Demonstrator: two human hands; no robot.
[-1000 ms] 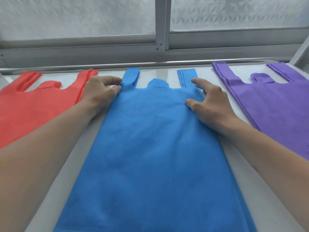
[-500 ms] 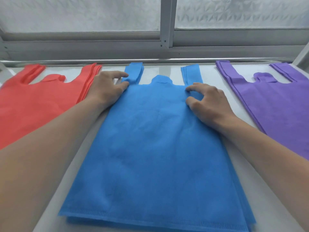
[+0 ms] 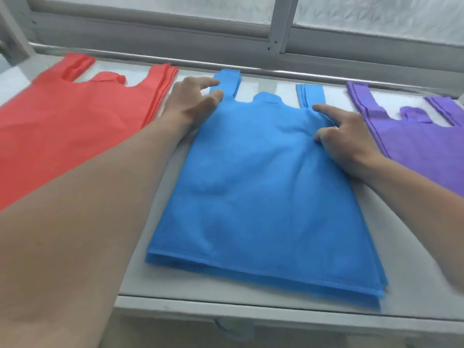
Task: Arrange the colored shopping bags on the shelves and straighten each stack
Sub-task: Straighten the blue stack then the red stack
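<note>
Blue stack (image 3: 256, 192) slid nearer; left hand (image 3: 190, 106), right hand (image 3: 344, 136) pressing

shelf (image 3: 140, 277): pale, flat, open from the front edge.
bare strip between red stack (image 3: 75, 131) and blue stack (image 3: 251, 192): narrow, taken up along its length by the left forearm, left hand (image 3: 193, 104) at its far end, fingers spread over the blue stack's left handle.
bare strip between blue stack and purple stack (image 3: 424, 146): narrow, crossed by the right forearm, right hand (image 3: 349, 136) pressing the blue stack's upper right corner.
small gaps between the handle loops at the back: bare shelf showing.
back limit: grey window frame (image 3: 226, 38) just behind the handles.
front left corner of shelf: bare, though under the left arm.
</note>
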